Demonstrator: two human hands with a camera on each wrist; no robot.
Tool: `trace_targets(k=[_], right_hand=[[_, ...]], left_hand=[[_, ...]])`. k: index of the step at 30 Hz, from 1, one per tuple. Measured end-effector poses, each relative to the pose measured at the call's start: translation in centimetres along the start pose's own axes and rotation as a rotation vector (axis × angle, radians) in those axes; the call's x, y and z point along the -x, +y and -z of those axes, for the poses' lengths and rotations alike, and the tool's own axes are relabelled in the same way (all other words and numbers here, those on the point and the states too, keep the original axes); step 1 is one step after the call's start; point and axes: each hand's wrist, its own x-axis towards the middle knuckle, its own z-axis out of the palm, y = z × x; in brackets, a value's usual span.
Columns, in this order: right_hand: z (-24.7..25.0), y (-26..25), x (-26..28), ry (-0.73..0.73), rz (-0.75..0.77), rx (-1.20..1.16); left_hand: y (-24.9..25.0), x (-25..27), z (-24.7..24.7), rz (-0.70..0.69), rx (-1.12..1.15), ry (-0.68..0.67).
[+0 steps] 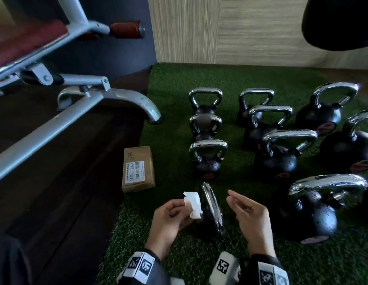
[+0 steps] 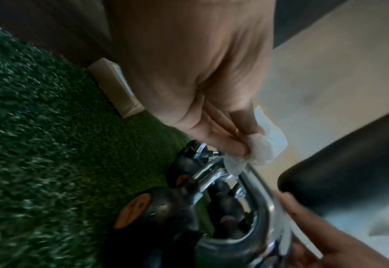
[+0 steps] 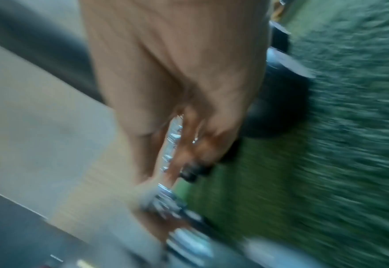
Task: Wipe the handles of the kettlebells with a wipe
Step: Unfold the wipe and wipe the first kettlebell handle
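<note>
The small white crumpled wipe [image 1: 192, 204] is pinched between the thumb and the curled fingers of the left hand [image 1: 170, 222]. It is just at the left side of the shiny chrome handle [image 1: 212, 203] of the nearest black round kettlebell [image 1: 207, 223]. In the left wrist view, the lower corner of the wipe [image 2: 255, 150] touches the chrome handle [image 2: 257, 192]. This kettlebell stands on the green artificial grass mat [image 1: 168, 124], between the two hands.

The right hand [image 1: 251, 217] is on the other side of the handle, apart from it. Its fingers are nearly straight and a little spread, and it holds nothing. The right wrist view is too blurred to add more.

Behind the nearest kettlebell, more black kettlebells with chrome handles [image 1: 207, 159] stand in rows on the same mat. A brown cardboard box with a white label [image 1: 137, 169] lies at the left edge of the mat. Further left is the grey metal frame of a gym bench [image 1: 80, 112], on a dark floor.
</note>
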Motion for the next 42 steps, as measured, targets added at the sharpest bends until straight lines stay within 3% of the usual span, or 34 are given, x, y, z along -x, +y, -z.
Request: trace_targets(k=[3,6,16,18,21,23,25,27,31,33,38,42], right_hand=[[-0.2,-4.4,0.8,-0.306,0.093,-0.068],[-1.3,-5.9,0.6,-0.395,0.100,-0.008],[-2.2,-4.5,0.5,-0.210,0.095,-0.066],[-1.4,-3.8,0.3,-0.113,0.072,-0.147],[0.0,-2.6,0.1,-0.034,0.026,-0.252],[0.7,-1.6,0.0,-0.015,-0.003,-0.280],[0.9,-0.8,-0.1,-0.002,-0.031,-0.300],[0.8,0.1,-0.1,0.001,-0.054,-0.293],[0.3,1.3,-0.4,-0.030,-0.105,-0.283],[-0.1,1.6,-0.5,-0.061,-0.112,-0.267],[-1.7,3.4,-2.1,-0.032,-0.140,-0.181],[-3.7,4.6,-3.3,-0.013,-0.124,0.018]], left_hand=[[1.2,-0.2,-0.9,0.053,0.185,-0.018],[2.0,-0.1,-1.7,0.077,0.240,-0.090],[2.2,-0.7,-1.8,0.067,-0.005,-0.180],[1.1,-1.7,-1.1,0.035,-0.272,-0.195],[-2.3,-3.4,0.0,-0.035,-0.975,-0.382],[-4.3,-3.9,-0.5,-0.045,-1.145,-0.490],[-6.0,-3.6,-2.0,-0.035,-1.121,-0.457],[-7.3,-3.1,-3.7,-0.057,-1.068,-0.285],[-9.1,-2.7,-4.5,-0.322,-1.087,-0.096],[-8.3,-3.3,-3.8,-0.407,-1.090,-0.136],[-5.0,-5.0,-1.6,-0.495,-1.088,-0.523],[-5.3,-5.8,-1.0,-0.485,-1.024,-0.580]])
